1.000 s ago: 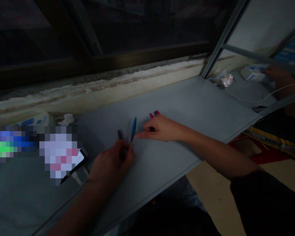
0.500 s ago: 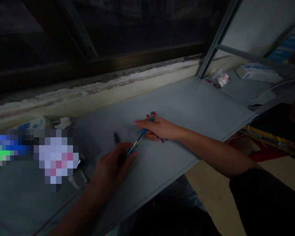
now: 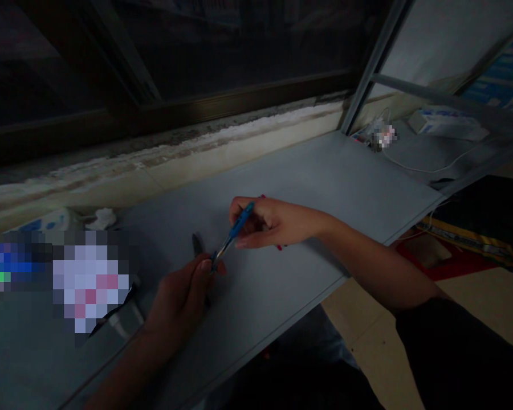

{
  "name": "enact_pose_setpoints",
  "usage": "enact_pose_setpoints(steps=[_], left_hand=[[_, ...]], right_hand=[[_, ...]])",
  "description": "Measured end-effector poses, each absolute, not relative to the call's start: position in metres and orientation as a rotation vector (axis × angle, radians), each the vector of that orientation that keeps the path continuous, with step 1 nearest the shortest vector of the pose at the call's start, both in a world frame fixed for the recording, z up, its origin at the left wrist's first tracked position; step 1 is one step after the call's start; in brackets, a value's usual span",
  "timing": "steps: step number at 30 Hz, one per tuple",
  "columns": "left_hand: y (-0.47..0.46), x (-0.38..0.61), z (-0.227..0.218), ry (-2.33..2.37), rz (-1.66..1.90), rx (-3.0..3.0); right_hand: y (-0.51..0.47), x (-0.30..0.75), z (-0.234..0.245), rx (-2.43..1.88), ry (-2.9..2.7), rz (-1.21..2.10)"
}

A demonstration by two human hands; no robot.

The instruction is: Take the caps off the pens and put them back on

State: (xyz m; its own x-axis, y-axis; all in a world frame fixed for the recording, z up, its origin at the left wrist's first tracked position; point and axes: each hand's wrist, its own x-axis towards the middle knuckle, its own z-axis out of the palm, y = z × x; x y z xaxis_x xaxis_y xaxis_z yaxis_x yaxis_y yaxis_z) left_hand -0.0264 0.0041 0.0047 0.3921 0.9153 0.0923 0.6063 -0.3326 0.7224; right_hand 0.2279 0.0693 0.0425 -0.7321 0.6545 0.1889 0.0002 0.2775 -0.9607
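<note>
head | right hand (image 3: pixel 277 222) closed narrow, pinching blue pen (image 3: pixel 235 230), its lower end against left hand (image 3: pixel 179 304) | left hand closed round dark pen (image 3: pixel 196 244), tip upward | both just above grey counter (image 3: pixel 333 171) below dark window (image 3: pixel 239 45)

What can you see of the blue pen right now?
The blue pen is slim, with a glossy blue barrel that looks like plastic and a paler, metallic-looking lower end. It slants over the grey shelf, its upper part gripped by the right hand, its lower end meeting the left hand. Any cap or tip is hard to make out.
</note>
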Motion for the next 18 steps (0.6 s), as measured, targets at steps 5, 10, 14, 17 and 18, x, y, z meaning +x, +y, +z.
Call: enact_pose_setpoints(steps=[5,10,14,17,18], left_hand=[[0.003,-0.025,0.005,1.369,0.635,2.080],[0.005,-0.022,0.006,1.422,0.661,2.069],[0.004,-0.022,0.005,1.409,0.696,2.082],[0.004,-0.021,0.005,1.433,0.778,2.156],[0.004,-0.021,0.006,1.441,0.804,2.184]], right_hand=[[0.075,0.233,0.041,-0.855,-1.951,1.330],[0.083,0.240,0.035,-0.720,-1.940,1.345],[0.083,0.243,0.037,-0.860,-1.977,1.242],[0.083,0.245,0.040,-0.891,-2.032,1.250],[0.084,0.246,0.040,-0.856,-2.033,1.254]])
